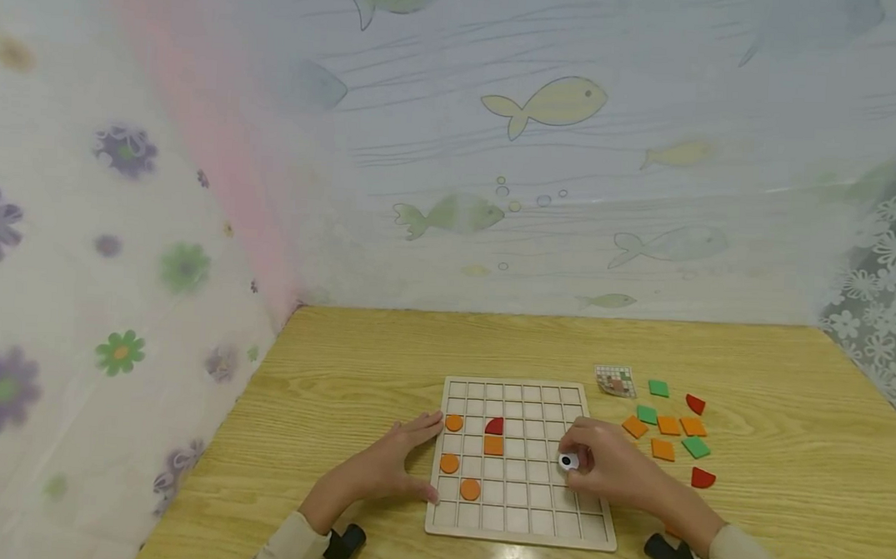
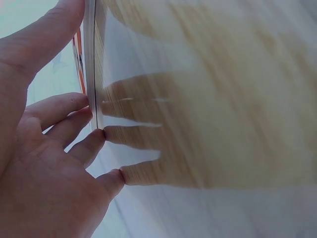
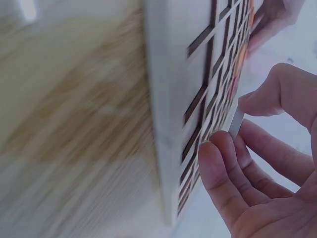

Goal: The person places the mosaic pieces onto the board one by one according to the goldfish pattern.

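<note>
A pale wooden grid board (image 1: 519, 539) lies on the table. My left hand (image 1: 380, 468) spans its left edge, thumb and fingers extended against the rim; the left wrist view shows the fingertips (image 2: 96, 141) touching the board's side. Between thumb and fingers, my right hand (image 1: 616, 466) pinches a white piece with a black dot (image 1: 568, 461) over the board's right columns. In the right wrist view the thin white piece (image 3: 237, 123) is held on edge. On the board sit several orange discs (image 1: 449, 464), a red quarter-circle (image 1: 495, 427) and, just below it, an orange square (image 1: 493, 446).
Right of the board lie loose orange squares (image 1: 668, 425), green squares (image 1: 658, 389) and red quarter-circles (image 1: 703, 477). A small printed pattern card (image 1: 614, 381) lies beyond the board's upper right corner. Curtains with fish (image 1: 553, 101) and flowers surround the table.
</note>
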`<action>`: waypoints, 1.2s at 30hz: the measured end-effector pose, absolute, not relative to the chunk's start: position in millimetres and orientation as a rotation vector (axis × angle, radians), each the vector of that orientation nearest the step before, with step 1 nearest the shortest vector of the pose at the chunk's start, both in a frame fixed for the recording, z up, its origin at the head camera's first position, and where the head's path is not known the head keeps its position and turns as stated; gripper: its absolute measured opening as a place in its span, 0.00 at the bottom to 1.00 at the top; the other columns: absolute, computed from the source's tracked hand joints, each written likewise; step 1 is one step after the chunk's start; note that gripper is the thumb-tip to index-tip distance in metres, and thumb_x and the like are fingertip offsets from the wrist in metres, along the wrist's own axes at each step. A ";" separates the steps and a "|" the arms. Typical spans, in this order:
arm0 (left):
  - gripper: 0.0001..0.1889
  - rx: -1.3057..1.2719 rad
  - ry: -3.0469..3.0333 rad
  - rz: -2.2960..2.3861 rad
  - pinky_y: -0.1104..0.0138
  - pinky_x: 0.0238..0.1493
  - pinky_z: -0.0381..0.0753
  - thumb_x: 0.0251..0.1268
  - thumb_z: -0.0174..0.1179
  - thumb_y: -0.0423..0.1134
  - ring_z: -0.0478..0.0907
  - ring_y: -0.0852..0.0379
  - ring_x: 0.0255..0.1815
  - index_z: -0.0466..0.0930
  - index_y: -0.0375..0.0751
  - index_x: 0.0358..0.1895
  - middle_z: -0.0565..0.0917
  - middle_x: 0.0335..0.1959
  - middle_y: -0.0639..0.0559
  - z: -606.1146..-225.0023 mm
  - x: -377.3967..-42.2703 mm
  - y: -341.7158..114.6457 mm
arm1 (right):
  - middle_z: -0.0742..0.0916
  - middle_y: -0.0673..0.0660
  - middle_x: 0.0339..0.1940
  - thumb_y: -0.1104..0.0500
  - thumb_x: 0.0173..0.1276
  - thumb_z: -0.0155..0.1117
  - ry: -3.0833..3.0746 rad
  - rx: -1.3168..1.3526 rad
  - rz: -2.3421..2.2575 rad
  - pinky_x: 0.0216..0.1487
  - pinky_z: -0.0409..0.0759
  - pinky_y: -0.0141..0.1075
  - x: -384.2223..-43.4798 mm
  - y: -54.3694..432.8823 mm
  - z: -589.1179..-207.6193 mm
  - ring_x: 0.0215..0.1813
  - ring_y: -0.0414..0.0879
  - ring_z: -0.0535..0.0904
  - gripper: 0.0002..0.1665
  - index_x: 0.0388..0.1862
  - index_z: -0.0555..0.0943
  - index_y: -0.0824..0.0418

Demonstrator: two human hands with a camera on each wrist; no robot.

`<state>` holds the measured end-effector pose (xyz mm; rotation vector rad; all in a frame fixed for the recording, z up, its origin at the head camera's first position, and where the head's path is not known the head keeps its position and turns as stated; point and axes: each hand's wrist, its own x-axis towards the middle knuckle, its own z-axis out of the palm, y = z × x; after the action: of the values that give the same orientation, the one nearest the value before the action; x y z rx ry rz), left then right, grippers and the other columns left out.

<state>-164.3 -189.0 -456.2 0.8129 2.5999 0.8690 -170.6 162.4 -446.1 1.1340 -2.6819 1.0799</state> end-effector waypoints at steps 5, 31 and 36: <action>0.52 0.809 2.601 0.868 0.42 0.70 0.40 0.45 0.70 0.58 0.45 0.46 0.75 0.57 0.37 0.72 0.53 0.75 0.48 -456.5 -164.1 -189.1 | 0.75 0.45 0.25 0.68 0.45 0.67 -2.701 1.153 1.097 0.23 0.72 0.26 -172.1 148.9 -445.1 0.25 0.34 0.69 0.10 0.29 0.81 0.59; 0.52 0.801 2.594 0.873 0.42 0.69 0.41 0.45 0.70 0.58 0.46 0.45 0.75 0.57 0.36 0.72 0.53 0.75 0.47 -457.5 -166.5 -189.1 | 0.76 0.46 0.26 0.68 0.45 0.66 -2.695 1.283 1.170 0.24 0.73 0.25 -178.8 100.5 -451.5 0.25 0.34 0.70 0.09 0.28 0.81 0.60; 0.52 0.810 2.594 0.871 0.41 0.69 0.42 0.45 0.70 0.59 0.46 0.45 0.75 0.57 0.37 0.72 0.53 0.75 0.47 -458.2 -166.7 -189.1 | 0.75 0.47 0.25 0.69 0.46 0.66 -2.727 1.281 1.175 0.24 0.72 0.25 -178.5 92.0 -450.6 0.25 0.33 0.69 0.09 0.28 0.81 0.60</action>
<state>-166.7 -189.1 -458.2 0.8097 2.5935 0.8712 -178.5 92.0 -450.6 1.2806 -2.7272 1.1755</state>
